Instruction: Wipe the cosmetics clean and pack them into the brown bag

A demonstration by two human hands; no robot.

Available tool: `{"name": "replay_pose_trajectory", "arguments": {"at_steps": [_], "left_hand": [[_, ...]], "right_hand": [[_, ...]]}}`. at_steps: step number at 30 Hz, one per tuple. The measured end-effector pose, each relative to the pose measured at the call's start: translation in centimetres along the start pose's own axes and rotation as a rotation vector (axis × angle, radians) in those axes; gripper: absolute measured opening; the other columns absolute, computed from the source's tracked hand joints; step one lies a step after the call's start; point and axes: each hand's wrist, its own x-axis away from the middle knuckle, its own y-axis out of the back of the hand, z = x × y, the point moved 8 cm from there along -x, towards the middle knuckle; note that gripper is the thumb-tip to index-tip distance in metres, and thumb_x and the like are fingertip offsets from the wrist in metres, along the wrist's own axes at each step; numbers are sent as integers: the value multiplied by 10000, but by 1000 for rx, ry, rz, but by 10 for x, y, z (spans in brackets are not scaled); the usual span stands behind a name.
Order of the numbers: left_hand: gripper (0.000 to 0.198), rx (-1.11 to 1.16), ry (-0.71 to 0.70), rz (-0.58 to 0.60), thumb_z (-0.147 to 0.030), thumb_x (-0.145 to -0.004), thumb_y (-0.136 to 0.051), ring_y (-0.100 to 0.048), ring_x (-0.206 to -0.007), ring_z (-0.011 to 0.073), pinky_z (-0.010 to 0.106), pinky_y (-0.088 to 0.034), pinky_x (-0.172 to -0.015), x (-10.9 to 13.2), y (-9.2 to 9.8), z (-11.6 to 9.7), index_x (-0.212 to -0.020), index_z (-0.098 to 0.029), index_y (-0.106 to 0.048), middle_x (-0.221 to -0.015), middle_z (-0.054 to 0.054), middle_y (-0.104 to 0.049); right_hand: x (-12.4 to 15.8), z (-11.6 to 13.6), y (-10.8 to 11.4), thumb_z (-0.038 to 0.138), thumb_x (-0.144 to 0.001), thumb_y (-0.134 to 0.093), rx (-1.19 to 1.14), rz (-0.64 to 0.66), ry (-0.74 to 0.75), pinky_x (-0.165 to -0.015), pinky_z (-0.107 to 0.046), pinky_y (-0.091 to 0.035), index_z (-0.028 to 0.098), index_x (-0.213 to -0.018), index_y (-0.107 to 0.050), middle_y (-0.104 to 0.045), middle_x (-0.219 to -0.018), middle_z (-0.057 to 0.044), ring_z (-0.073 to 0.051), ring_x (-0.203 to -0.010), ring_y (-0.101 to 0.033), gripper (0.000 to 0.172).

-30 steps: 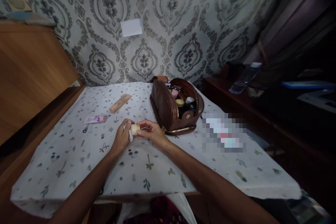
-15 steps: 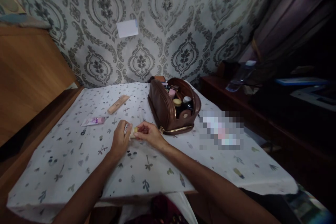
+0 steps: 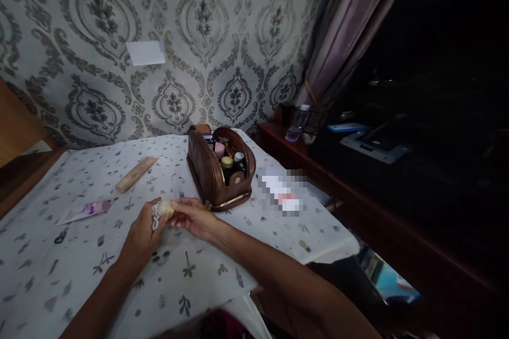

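Both my hands meet over the middle of the table. My left hand (image 3: 142, 230) is closed round a small white tube, and my right hand (image 3: 191, 217) pinches its yellowish cap (image 3: 164, 208) between thumb and fingers. The tube's body is mostly hidden in my left palm. An open brown leather toiletry pouch (image 3: 210, 177) stands just beyond my right hand, with several small bottles and jars upright inside it.
The table has a white cloth (image 3: 79, 265) printed with small plants. A wooden comb (image 3: 135, 174) and a pink-and-white sachet (image 3: 85, 211) lie to the left. A blurred flat item (image 3: 281, 197) lies right of the pouch. A dark side shelf (image 3: 358, 190) carries a water bottle (image 3: 297, 123).
The view has swung right, shifting everything leftwards in the picture. My hands have stayed together on the small tube and cap; the cap is now more covered by my fingers.
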Motion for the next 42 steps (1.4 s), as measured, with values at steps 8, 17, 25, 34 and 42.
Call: {"name": "replay_pose_trajectory", "arguments": {"at_steps": [8,17,25,34,42], "left_hand": [[361,141,191,91,-580,-851,-408,-533,-523,170,284,-458,-533,0,-4,8,-866,-228,-489,-577,-40,-565],[614,476,469,112,-648,-800,-495,-651,-762,205,301,-570,-623,11,-23,38,-1144,-145,-571,-871,66,-684],[603,521,626,101,-599,-810,-534,-662,-862,243,293,-563,-558,16,-23,38,-1204,-145,-591,-1078,136,-676],[625,440,335,184,-679,-825,-439,-627,-969,261,362,-539,-828,0,-21,20,-1105,-159,-646,-1061,110,-690],[600,376,332,243,-645,-860,-404,-595,-735,207,320,-509,-716,1,-25,20,-1115,-146,-620,-827,48,-680]], "right_hand": [[5,18,-7,454,-449,-901,132,-32,166,-474,-191,-427,165,-742,-561,-662,-646,34,-103,-520,-626,533],[16,35,-14,553,-532,-830,513,-63,319,-493,-203,-401,194,-814,-564,-591,-754,48,-83,-558,-545,529],[30,49,-25,463,-742,-745,920,-66,614,-589,-205,-472,191,-937,-630,-546,-925,4,-76,-635,-560,353],[39,49,-33,192,-821,-688,1295,-58,733,-690,-219,-496,208,-1050,-607,-516,-1025,-24,-93,-715,-563,243],[38,48,-32,187,-829,-668,1459,-89,733,-726,-233,-491,219,-1096,-589,-512,-1066,-35,-115,-785,-577,280]]}}
